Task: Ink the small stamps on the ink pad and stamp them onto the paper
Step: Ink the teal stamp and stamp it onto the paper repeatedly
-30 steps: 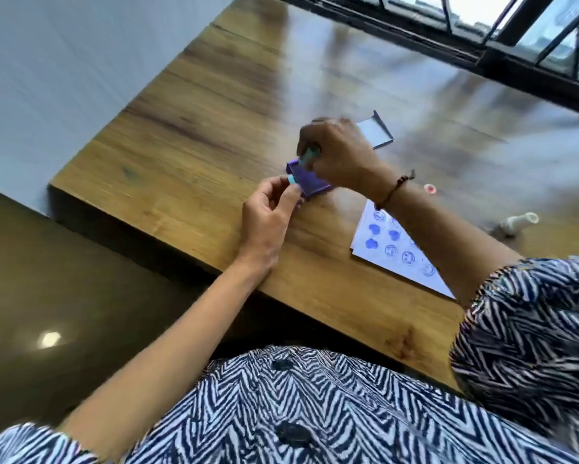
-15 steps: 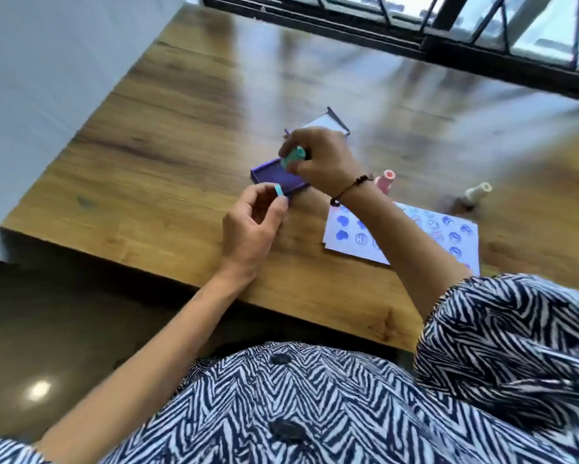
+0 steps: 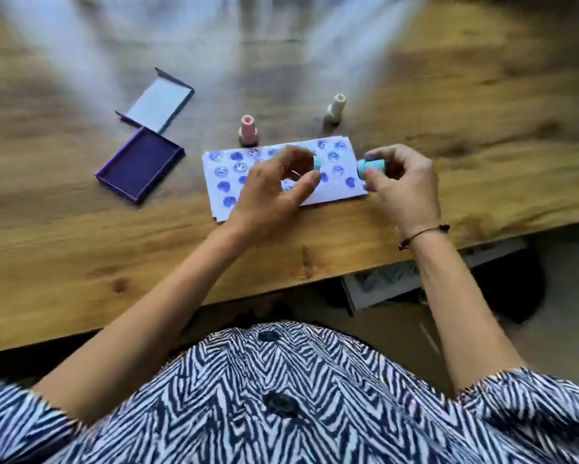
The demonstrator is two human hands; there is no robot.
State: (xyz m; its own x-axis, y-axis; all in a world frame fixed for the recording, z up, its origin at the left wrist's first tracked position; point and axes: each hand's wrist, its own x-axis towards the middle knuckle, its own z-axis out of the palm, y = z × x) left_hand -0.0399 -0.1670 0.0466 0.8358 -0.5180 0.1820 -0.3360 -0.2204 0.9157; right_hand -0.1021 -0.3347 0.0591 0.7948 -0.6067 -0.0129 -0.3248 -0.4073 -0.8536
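Both hands have left the ink pad [image 3: 140, 164], now lying open toward the counter's [image 3: 63, 236] left side. Paper [image 3: 274, 169], covered in blue round prints, lies near the front edge. Above it, left hand [image 3: 274, 185] pinches a teal cap [image 3: 317, 162]; right hand [image 3: 402, 182] grips the teal stamp [image 3: 372, 166].

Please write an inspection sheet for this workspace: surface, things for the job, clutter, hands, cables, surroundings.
Surface: wooden table, glare across the far side.
Job's things: open purple ink pad with its lid behind it; paper covered in blue prints; pink stamp and cream stamp upright just beyond the paper.
Clutter: nothing seen.
Hands: left hand pinches a teal cap; right hand holds a teal stamp; both over the paper.
Cables: nothing seen.
Surroundings: floor below the table edge; a blurred patterned thing there, unclear.
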